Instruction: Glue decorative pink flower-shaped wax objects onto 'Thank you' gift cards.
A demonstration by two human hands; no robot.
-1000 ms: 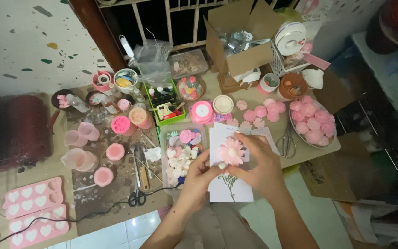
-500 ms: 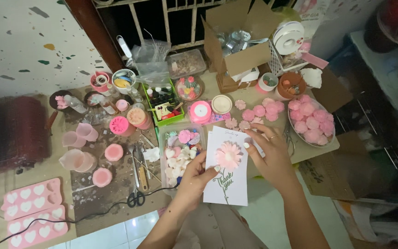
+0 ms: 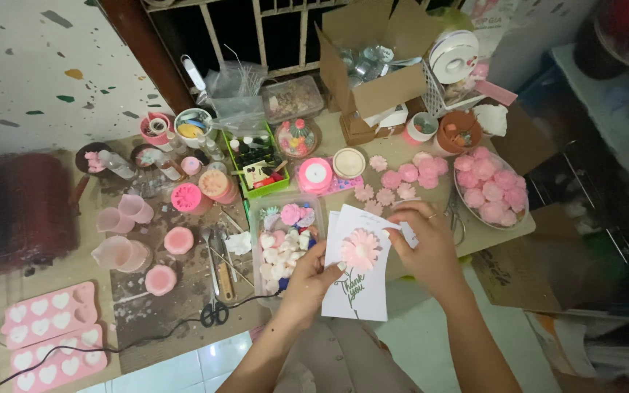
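Since earlier, the white greeting card with its pink flower sits lower, nearer the body. Left hand pinches its left edge and right hand pinches the top right corner; light and bendable, it seems best held by the edges.

Low brown table — heart moulds, scissors, pink cups, bowl of pink flowers, cardboard box

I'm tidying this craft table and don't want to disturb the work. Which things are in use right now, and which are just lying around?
In use:
left hand
right hand
white card
pink flower on the card

Lying about:
scissors
heart moulds
bowl of pink flowers
clear box of small pieces
ribbon roll
cardboard box
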